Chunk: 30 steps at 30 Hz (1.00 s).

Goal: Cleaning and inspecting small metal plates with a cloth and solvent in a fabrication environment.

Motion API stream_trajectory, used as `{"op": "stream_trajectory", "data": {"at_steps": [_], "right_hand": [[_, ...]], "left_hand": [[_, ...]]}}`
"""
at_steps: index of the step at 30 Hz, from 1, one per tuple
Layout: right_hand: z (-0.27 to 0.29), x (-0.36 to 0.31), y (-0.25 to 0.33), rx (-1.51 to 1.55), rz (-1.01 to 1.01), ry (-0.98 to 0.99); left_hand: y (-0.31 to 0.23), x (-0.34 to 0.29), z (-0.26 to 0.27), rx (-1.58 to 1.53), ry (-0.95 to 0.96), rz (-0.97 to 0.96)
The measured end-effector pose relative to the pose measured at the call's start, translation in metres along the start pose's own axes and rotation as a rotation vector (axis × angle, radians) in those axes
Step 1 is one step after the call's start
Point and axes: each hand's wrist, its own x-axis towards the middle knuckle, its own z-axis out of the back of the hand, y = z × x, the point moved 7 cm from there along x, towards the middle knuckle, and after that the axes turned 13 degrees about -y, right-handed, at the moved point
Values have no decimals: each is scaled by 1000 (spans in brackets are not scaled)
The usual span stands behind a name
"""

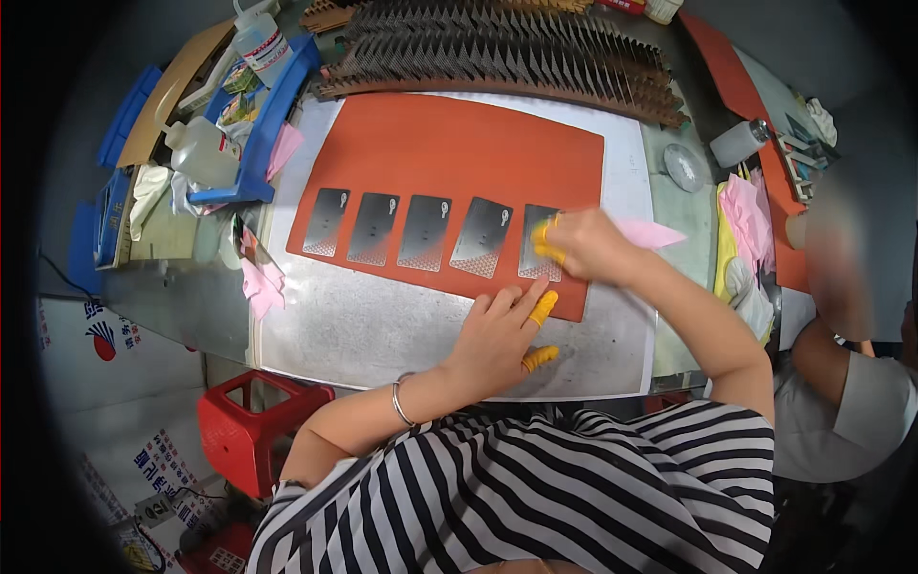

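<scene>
Several dark metal card-shaped plates with a honeycomb pattern lie in a row on an orange-red mat, among them the leftmost plate [326, 225] and a middle plate [425, 234]. My right hand [588, 244], with yellow finger cots, is closed over the rightmost plate [529, 239], its fingertips down on the surface; whatever they pinch is hidden. A pink cloth [650, 232] shows beyond the right wrist, and I cannot tell whether it reaches the fingers. My left hand [497, 330] has its fingers apart, two in yellow cots, one fingertip at that plate's lower edge.
Racks of upright dark plates [507, 57] stand along the back. At left are a blue tray [277, 124] and a white squeeze bottle [204, 153]. To the right are a capped bottle [739, 143], pink cloths [746, 215] and another person's sleeve [875, 411]. A red stool [253, 421] stands below.
</scene>
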Motion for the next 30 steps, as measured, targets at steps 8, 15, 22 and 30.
{"op": "stream_trajectory", "data": {"at_steps": [8, 15, 22, 30], "right_hand": [[6, -12, 5, -32, -130, -114], [24, 15, 40, 169, -242, -330], [-11, 46, 8, -172, -360, -247], [-12, 71, 5, -182, -341, -248]], "left_hand": [[5, -5, 15, -206, -44, 93], [46, -22, 45, -34, -47, 121], [40, -26, 41, 11, -66, 86], [47, -25, 53, -119, -71, 123]]}}
